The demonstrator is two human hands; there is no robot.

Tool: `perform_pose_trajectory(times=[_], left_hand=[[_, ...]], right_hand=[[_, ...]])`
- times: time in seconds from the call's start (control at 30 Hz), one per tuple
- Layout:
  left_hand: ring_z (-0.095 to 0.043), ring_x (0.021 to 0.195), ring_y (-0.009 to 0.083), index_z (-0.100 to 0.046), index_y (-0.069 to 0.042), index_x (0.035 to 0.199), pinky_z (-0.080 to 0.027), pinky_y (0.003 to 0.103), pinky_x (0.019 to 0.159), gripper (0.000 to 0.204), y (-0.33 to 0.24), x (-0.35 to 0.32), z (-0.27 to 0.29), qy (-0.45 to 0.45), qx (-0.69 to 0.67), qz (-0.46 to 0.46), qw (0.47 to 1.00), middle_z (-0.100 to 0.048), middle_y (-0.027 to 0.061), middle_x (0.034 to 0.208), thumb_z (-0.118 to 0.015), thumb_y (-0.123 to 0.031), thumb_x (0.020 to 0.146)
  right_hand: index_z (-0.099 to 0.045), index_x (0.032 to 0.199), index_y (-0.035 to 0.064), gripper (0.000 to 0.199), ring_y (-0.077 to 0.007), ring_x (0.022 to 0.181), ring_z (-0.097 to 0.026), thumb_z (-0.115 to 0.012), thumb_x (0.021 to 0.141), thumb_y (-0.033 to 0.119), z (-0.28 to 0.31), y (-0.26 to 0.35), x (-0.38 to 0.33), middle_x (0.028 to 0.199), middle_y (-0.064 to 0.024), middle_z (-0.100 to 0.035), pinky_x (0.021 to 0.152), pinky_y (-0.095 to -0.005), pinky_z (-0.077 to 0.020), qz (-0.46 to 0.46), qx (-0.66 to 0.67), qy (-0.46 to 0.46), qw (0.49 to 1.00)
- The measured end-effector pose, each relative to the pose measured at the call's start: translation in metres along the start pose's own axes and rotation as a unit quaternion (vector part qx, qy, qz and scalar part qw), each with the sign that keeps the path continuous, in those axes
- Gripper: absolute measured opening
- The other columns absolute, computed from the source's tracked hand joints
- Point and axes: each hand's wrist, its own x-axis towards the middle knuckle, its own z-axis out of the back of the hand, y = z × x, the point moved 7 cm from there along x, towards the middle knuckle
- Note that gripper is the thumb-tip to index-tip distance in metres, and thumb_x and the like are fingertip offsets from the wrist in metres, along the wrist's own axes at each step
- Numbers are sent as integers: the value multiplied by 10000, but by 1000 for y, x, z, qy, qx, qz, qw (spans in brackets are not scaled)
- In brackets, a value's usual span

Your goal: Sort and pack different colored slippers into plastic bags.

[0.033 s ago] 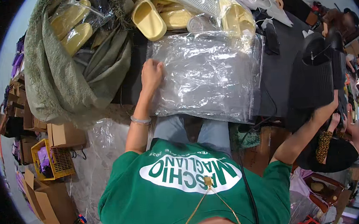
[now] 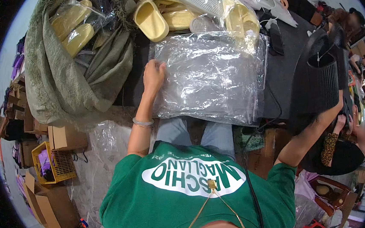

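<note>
A pile of clear plastic bags (image 2: 210,79) lies flat on the dark table in front of me. At its left edge my left hand (image 2: 154,76) rests with curled fingers, closed on the edge of the top bag. Off to the right, a pair of black ridged slide sandals (image 2: 317,82) is held up in the air, joined by a small tie. My right forearm (image 2: 308,132) reaches up to them. The sandals hide most of my right hand, which holds them from behind.
Cream-yellow slides (image 2: 151,21), some bagged, lie along the table's back. A grey-green cloth sack (image 2: 73,86) with more bagged slides stands left. A black phone-like object (image 2: 276,40) and a cable lie right of the bags. Co-workers sit right; boxes and a yellow crate (image 2: 55,162) stand left.
The black slides have tilted and shifted slightly left, with their soles turned more toward me. My left hand has stayed at the bag's edge.
</note>
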Motion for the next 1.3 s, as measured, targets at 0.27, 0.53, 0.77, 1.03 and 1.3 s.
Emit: perform_pose_trajectory(times=[0.27,0.53,0.77,1.03,1.3], left_hand=[[-538,1043,339,-457,-2,1248,-428,405,878,473,-11,-2,15,-72,-45,-53,995,-548,202,1140,-625,-69,812],[-585,941,261,-540,-50,1200,-469,327,803,408,9,-14,10,-39,-88,34,995,-564,152,1116,-630,-15,804],[-563,1003,299,-434,7,1288,-447,364,871,551,2,-10,16,-109,3,-57,992,-493,226,1207,-669,-125,808],[-556,1032,278,-228,80,1323,-493,327,786,807,12,109,0,-23,-347,122,930,-478,214,1213,-682,-353,815],[-596,904,170,-369,73,1181,-505,282,691,578,-87,166,-37,30,-397,-37,917,-585,166,1057,-664,-286,839]], right_hand=[[-543,923,-48,310,-388,950,-550,-616,630,23,-134,87,-70,930,-237,-562,831,-405,-429,207,135,148,958],[-574,835,4,163,-400,870,-532,-525,682,24,-274,18,-172,906,-198,-578,783,-463,-420,-16,41,401,915],[-595,918,-19,250,-337,1016,-497,-580,680,53,-280,11,-178,999,-163,-598,884,-420,-383,84,-5,434,897],[-595,1004,-18,425,-325,1093,-462,-689,708,271,-272,8,-171,1145,-150,-565,938,-414,-339,182,100,454,866],[-605,965,-7,385,-328,1077,-469,-686,690,248,-266,1,-172,1127,-154,-575,930,-415,-348,156,99,428,884]])
